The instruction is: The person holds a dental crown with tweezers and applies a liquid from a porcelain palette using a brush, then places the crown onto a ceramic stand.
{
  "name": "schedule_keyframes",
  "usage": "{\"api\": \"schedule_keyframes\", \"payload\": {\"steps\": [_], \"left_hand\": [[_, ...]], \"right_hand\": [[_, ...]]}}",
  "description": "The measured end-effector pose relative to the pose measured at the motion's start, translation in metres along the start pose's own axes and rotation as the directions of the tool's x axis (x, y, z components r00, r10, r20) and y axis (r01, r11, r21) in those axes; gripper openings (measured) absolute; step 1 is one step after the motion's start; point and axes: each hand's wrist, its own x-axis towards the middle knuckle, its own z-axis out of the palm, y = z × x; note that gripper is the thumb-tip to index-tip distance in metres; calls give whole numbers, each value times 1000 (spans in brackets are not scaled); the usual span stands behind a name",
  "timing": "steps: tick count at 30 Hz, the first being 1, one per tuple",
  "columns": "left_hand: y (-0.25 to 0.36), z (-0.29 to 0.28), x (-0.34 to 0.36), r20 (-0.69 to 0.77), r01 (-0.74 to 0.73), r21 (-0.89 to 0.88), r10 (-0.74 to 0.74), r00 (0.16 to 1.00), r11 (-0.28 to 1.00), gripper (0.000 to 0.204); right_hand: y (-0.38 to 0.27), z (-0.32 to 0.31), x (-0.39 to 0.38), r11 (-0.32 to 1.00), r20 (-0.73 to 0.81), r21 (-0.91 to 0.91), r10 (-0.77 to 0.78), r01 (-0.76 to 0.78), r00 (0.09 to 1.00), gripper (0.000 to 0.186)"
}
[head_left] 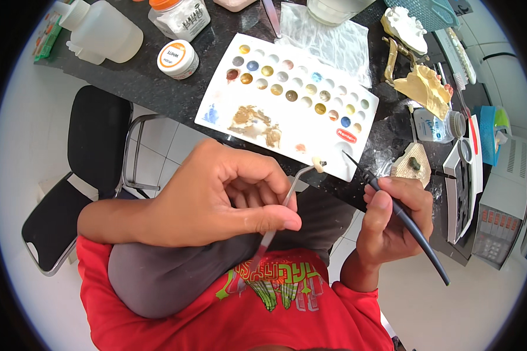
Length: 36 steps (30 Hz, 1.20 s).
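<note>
My left hand (228, 199) is closed on a thin bent metal instrument (298, 178), whose end holds a small cream tooth-shaped piece (317, 164) just over the front edge of a white palette. My right hand (395, 219) grips a dark fine-tipped brush (418, 240), its tip over the palette's lower right corner, to the right of the small piece. The palette (211, 99) carries rows of wells in yellows, browns, blues, greys and whites, with brown, blue and pink smears below them.
Bottles and jars (175, 58) stand back left. Plastic film (339, 52) lies behind the palette. Dental models (421, 90), a bottle (433, 126), a honeycomb tray (410, 164) and a case (459, 193) sit on the right of the dark counter. A black chair (96, 137) stands left.
</note>
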Motion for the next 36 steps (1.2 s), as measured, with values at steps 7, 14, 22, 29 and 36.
{"api": "schedule_keyframes", "payload": {"steps": [7,14,22,29,36], "left_hand": [[-11,1,4,-138,-246,421,329,934,873,19],[-11,0,6,-136,-276,577,424,895,768,23],[-13,-1,6,-130,-273,592,424,897,758,24],[-16,2,9,-134,-310,572,460,878,759,24],[-16,-1,8,-116,-312,586,459,881,748,24]], "right_hand": [[0,1,1,1000,22,-12,-19,19,1000,10],[1,-11,2,961,6,221,-169,163,986,18],[-3,-2,7,937,160,253,-288,243,944,28],[2,-1,9,934,209,221,-327,281,922,29],[-2,1,9,942,208,204,-308,267,928,27]]}}
